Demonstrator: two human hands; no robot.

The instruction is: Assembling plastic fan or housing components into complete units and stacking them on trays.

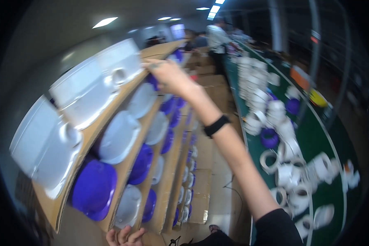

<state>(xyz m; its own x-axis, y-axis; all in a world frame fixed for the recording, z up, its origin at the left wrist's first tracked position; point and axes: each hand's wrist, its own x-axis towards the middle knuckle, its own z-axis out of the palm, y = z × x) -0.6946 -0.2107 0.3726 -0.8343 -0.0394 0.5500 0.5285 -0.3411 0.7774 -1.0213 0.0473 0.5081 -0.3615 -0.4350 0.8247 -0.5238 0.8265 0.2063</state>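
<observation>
A stack of cardboard sheets (95,137) holds rows of curved plastic shells, tilted in this view. Large white plastic shells (84,88) with a round ring on the side lie on the outermost sheet. Between the other sheets sit purple shells (93,189) and white shells (118,137). My right hand (168,76), a black band on its wrist, reaches across to the sheet's far edge, with its fingers closed on the cardboard. At the stack's near end, my left hand (125,237) shows only its fingers, apart and slightly bent. Nothing is visible in them.
A long green worktable (250,164) runs along the right, bearing stacked white rings (258,96) and a purple ring (269,138). Cardboard boxes (201,192) stand between stack and table. Farther off, a person in a light top (217,39) stands beside the table.
</observation>
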